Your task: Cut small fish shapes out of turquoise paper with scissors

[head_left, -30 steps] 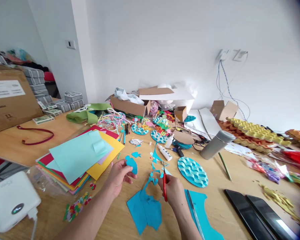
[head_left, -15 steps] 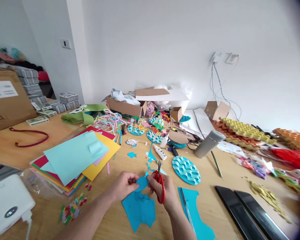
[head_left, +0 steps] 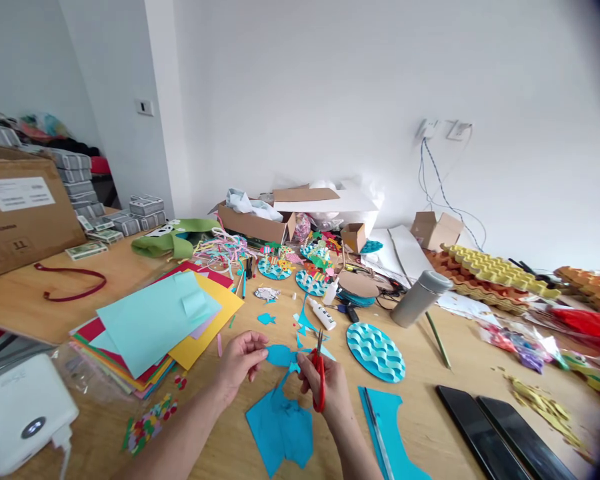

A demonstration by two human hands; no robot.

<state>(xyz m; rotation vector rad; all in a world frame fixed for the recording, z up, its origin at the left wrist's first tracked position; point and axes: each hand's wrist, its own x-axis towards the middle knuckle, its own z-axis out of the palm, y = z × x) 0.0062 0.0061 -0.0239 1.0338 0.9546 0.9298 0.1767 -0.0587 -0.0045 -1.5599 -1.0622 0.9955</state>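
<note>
My left hand pinches a small blue paper cutout just above the wooden table. My right hand grips red-handled scissors, blades pointing up and meeting the cutout's right edge. Below both hands lies a larger blue paper sheet with cut edges. Blue offcuts and a small blue fish shape lie beyond the hands. A glue bottle lies near a round blue wave-patterned disc.
A stack of coloured paper sits to the left, a white device at bottom left. A grey flask, a green stick, two dark tablets, more blue paper and cardboard boxes crowd the table.
My left hand brought the blue cutout from the left toward the middle. My right hand raised the scissors to meet it, and the blades now touch the cutout's edge.
</note>
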